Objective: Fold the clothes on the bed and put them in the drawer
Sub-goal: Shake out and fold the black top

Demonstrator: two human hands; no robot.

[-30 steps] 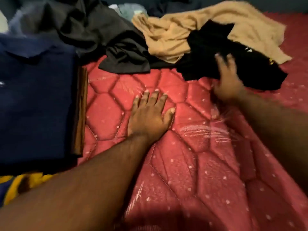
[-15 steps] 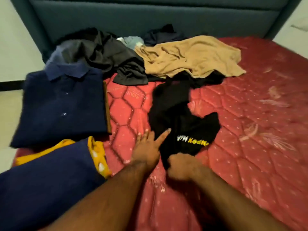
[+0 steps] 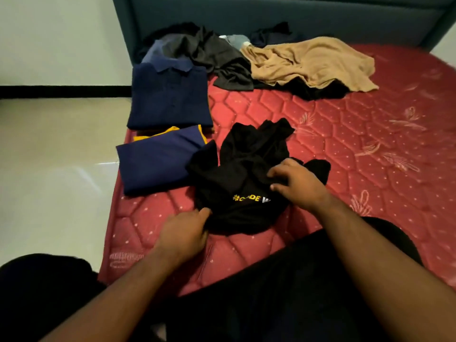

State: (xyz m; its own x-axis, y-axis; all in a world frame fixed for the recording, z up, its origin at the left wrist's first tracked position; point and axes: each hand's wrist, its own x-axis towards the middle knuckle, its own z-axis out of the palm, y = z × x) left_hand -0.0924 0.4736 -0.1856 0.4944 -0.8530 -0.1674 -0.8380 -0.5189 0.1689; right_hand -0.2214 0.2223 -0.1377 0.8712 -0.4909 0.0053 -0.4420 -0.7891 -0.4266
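Head view showed a crumpled black t-shirt [image 3: 246, 174] with yellow lettering lying on the red quilted mattress [image 3: 357, 144], near the near edge, centre-left. Left hand [image 3: 183, 233] pinched the shirt's near-left hem, fingers curled round the fabric. Right hand [image 3: 296, 182] gripped the shirt's right side, fingers bent into the bunched cloth. Just left of it, touching its sleeve, lay a folded navy garment with yellow trim [image 3: 158, 164]; farther back, a folded navy polo [image 3: 170, 95]. At the far end, by the dark teal headboard [image 3: 271, 13], sat an unfolded heap: grey garment [image 3: 217, 58], tan garment [image 3: 311, 62], other dark pieces beneath. Pale tiled floor [image 3: 54, 156] to the left.
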